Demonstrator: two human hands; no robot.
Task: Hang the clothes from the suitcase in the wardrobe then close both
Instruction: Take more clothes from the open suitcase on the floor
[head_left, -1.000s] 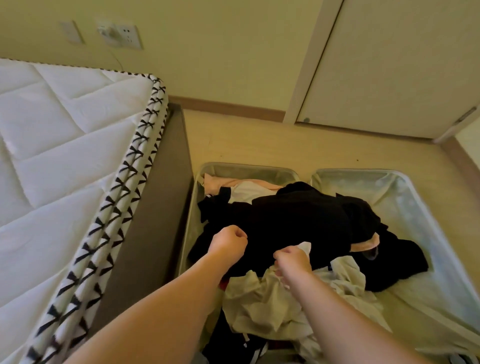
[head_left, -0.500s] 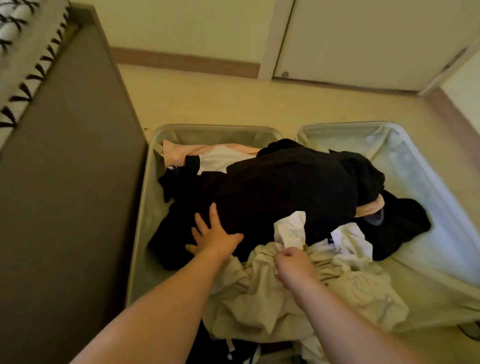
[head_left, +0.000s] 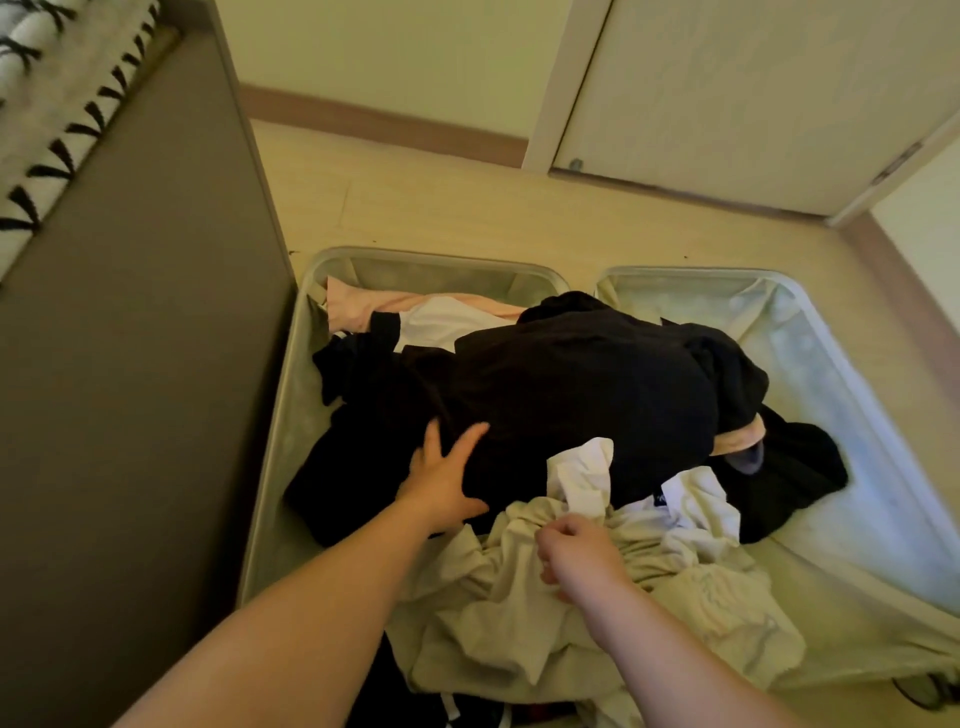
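Delta vs one second ago: left hand (head_left: 441, 480) has gone from a fist to flat, and the view has swung right, so the white quilted mattress with black-patterned edging (head_left: 47, 104) is now only a strip top left. Versus half a second ago the hands have barely shifted; right hand (head_left: 576, 558) sits slightly closer to the person. Left grip wide: fingers spread and pressed flat on the near-left side of the black fabric garment pile (head_left: 571, 384), holding nothing. Right grip closed: fingers curled, pinching a bunched fold of the crumpled cream cloth garment (head_left: 519, 623), just below a white cloth strip (head_left: 582, 467) that sticks up against the black pile. Clothes are all in the open grey hard-shell suitcase (head_left: 441, 255), which lies flat on the pale wood-look floor (head_left: 467, 208), both halves up. Left half is heaped: black pile on top, a pale pink garment (head_left: 374, 306) and a white piece at the far end, cream garment at the near end spilling over the centre. Black fabric also drapes into the right half, whose light lining (head_left: 831, 389) is otherwise bare. Suitcase's left wall sits right beside the grey-brown bed base panel (head_left: 130, 364). Closed pale door panel (head_left: 727, 104) stands beyond the floor, far right.
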